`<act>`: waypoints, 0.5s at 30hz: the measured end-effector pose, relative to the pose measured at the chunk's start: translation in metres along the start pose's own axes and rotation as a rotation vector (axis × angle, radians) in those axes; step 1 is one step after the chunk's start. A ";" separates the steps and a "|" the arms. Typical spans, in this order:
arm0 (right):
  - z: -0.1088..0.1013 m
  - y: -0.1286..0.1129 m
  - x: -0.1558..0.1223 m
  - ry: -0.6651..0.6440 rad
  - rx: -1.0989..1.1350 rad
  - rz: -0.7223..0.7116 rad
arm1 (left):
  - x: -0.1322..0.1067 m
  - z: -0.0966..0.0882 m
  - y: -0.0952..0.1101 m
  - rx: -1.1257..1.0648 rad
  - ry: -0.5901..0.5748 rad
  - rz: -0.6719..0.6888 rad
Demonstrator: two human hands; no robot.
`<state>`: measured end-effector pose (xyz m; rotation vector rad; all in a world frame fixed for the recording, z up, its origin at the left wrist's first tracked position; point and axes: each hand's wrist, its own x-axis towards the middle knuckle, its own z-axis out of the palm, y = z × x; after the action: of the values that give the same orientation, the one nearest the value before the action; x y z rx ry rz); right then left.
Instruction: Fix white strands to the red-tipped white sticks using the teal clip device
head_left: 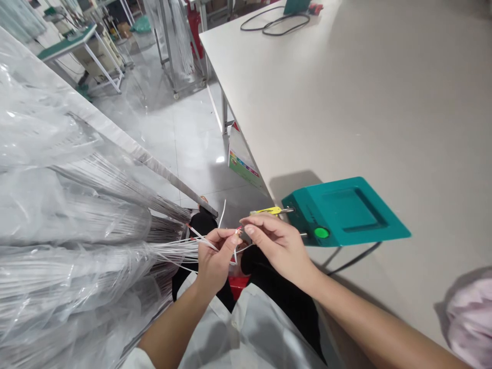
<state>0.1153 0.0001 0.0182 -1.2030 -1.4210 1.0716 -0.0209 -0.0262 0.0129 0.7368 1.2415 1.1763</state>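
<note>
My left hand is closed around a thin bunch of white wires that fan out from clear plastic bags at the left. My right hand pinches the tips of those wires just beside the left fingers. Both hands sit over my lap, just off the table's front edge. Right of my right hand a teal box with a green button rests on the table. A yellow-handled tool pokes out from the box's left side, just above my right fingers.
Clear plastic bags of thin wire bundles fill the left side. The beige table stretches to the right, with a black cable loop at its far end. A pink cloth lies at the lower right. Racks and benches stand across the floor behind.
</note>
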 end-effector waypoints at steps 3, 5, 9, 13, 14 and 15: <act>0.002 -0.002 0.002 -0.036 0.100 0.102 | -0.001 0.001 0.000 0.057 -0.004 -0.028; 0.004 -0.003 0.002 -0.040 0.152 0.192 | -0.001 0.001 -0.001 0.046 0.003 -0.038; 0.008 -0.002 -0.002 -0.040 0.257 0.362 | -0.002 0.006 -0.004 -0.007 0.048 0.003; 0.007 0.000 -0.003 -0.010 0.114 0.174 | 0.000 0.009 -0.002 0.100 0.103 0.048; 0.005 0.000 -0.003 -0.015 0.025 0.063 | 0.000 0.009 -0.001 0.161 0.110 0.078; 0.003 0.000 -0.001 -0.036 -0.076 -0.055 | 0.001 0.007 -0.001 0.234 0.111 0.119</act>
<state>0.1126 -0.0014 0.0171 -1.1967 -1.5255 1.0141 -0.0141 -0.0246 0.0138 0.9400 1.4612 1.1935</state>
